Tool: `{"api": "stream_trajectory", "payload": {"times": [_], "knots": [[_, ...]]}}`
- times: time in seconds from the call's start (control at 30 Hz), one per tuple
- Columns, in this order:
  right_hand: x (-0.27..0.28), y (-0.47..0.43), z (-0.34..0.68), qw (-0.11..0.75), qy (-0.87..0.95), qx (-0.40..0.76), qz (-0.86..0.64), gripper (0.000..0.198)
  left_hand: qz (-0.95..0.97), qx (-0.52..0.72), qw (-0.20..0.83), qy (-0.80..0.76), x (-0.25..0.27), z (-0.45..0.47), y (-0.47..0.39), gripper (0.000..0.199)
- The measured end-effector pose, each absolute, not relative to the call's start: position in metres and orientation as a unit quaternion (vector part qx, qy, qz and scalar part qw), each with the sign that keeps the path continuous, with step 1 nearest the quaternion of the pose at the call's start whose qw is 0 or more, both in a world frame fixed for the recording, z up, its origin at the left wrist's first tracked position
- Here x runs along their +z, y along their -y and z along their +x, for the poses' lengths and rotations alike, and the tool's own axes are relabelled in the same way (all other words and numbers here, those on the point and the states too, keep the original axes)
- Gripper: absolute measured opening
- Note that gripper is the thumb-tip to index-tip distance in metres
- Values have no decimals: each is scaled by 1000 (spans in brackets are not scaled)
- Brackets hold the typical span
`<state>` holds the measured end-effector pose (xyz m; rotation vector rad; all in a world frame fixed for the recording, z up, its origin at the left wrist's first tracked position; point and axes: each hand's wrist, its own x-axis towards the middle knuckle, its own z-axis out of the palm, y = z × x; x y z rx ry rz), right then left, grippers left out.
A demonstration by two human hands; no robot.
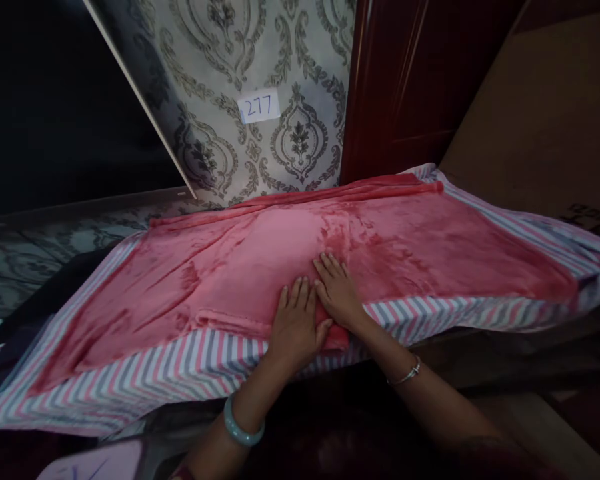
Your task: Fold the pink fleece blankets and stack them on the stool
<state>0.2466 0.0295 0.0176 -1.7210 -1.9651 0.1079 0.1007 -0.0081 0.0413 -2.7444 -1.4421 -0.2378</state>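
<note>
One pink plush blanket (455, 247) lies spread over a striped cloth (190, 370), its long back edge gathered into a low ridge near the wall. Across its middle sits a smoother, folded pink section (275, 253) with a layered front edge that reaches over the stripes; whether it belongs to the same piece cannot be told.

The left hand (294, 327) rests palm down on the front of this section, fingers slightly parted and stretched forward, thumb out to the right. The right hand (337, 290) lies just beside and a little farther forward, also flat, its fingers extended close to one another. Both press on the fabric from above without gripping it. A pale green bangle (241, 423) circles the left wrist, and a silver bracelet (406, 372) the right.

The striped cloth, in pink, grey and white, shows along the front and at both ends; its support is mostly hidden.

Behind stands a wall with ornate patterned wallpaper (300, 137), bearing a white label (259, 107) handwritten "277". To its right are a dark red panel (405, 80) and a brown cardboard surface (540, 120); a large black panel (70, 100) fills the upper left.
</note>
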Motion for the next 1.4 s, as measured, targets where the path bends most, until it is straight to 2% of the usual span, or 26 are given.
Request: {"api": "stream_trajectory", "payload": {"times": [0.23, 0.37, 0.47, 0.7, 0.87, 1.03, 1.13, 1.4], "knots": [[18, -29, 249, 244, 732, 27, -636, 57, -840, -96, 67, 530, 47, 54, 8, 68], [10, -30, 250, 256, 735, 13, -628, 56, -769, -135, 123, 612, 43, 8, 3, 62], [6, -32, 251, 268, 734, -2, -623, 55, -705, -186, 117, 674, 37, -28, -1, 57], [1, -33, 252, 291, 733, -20, -614, 54, -661, -384, -81, 639, 26, -73, -2, 62], [-4, -34, 255, 297, 734, -24, -610, 54, -502, -523, -263, 637, 36, -77, -2, 57], [-11, -36, 258, 313, 737, -39, -598, 53, -355, -600, -444, 564, 45, -80, -1, 75], [-14, -37, 259, 322, 738, -44, -591, 54, -365, -580, -481, 547, 45, -78, 3, 79], [-19, -39, 261, 335, 740, -45, -582, 55, -464, -550, -459, 521, 46, -73, 8, 70]]}}
